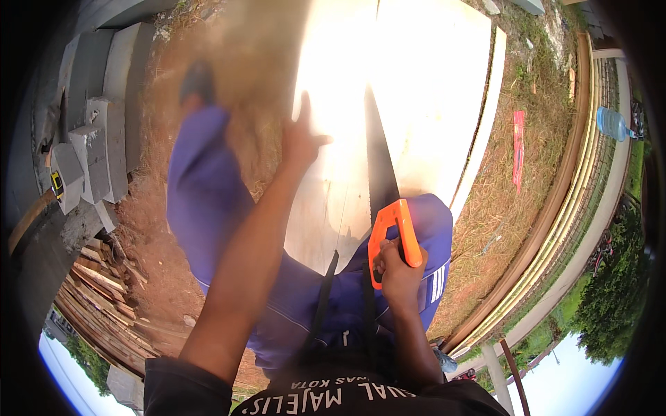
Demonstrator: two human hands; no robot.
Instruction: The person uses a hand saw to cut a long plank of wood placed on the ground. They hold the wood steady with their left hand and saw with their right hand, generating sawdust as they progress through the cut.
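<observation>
A handsaw [383,156] with an orange handle is gripped in my right hand [400,272], close to my right thigh. Its dark blade points away from me, over a pale wooden board [430,132]. Glare washes out much of the board, so I cannot tell whether the teeth are in the wood. My left hand [303,141] rests at the board's left edge, thumb and a finger spread apart, holding nothing. Part of that hand is lost in the bright light. A thin line runs along the board near the blade.
Grey concrete blocks [87,152] and a yellow tape measure [57,184] are at the left, above a stack of planks [104,301]. At the right lie a red strip [518,149] on dry grass, long poles [548,243] and a blue water bottle [612,124]. My blue-trousered legs flank the board.
</observation>
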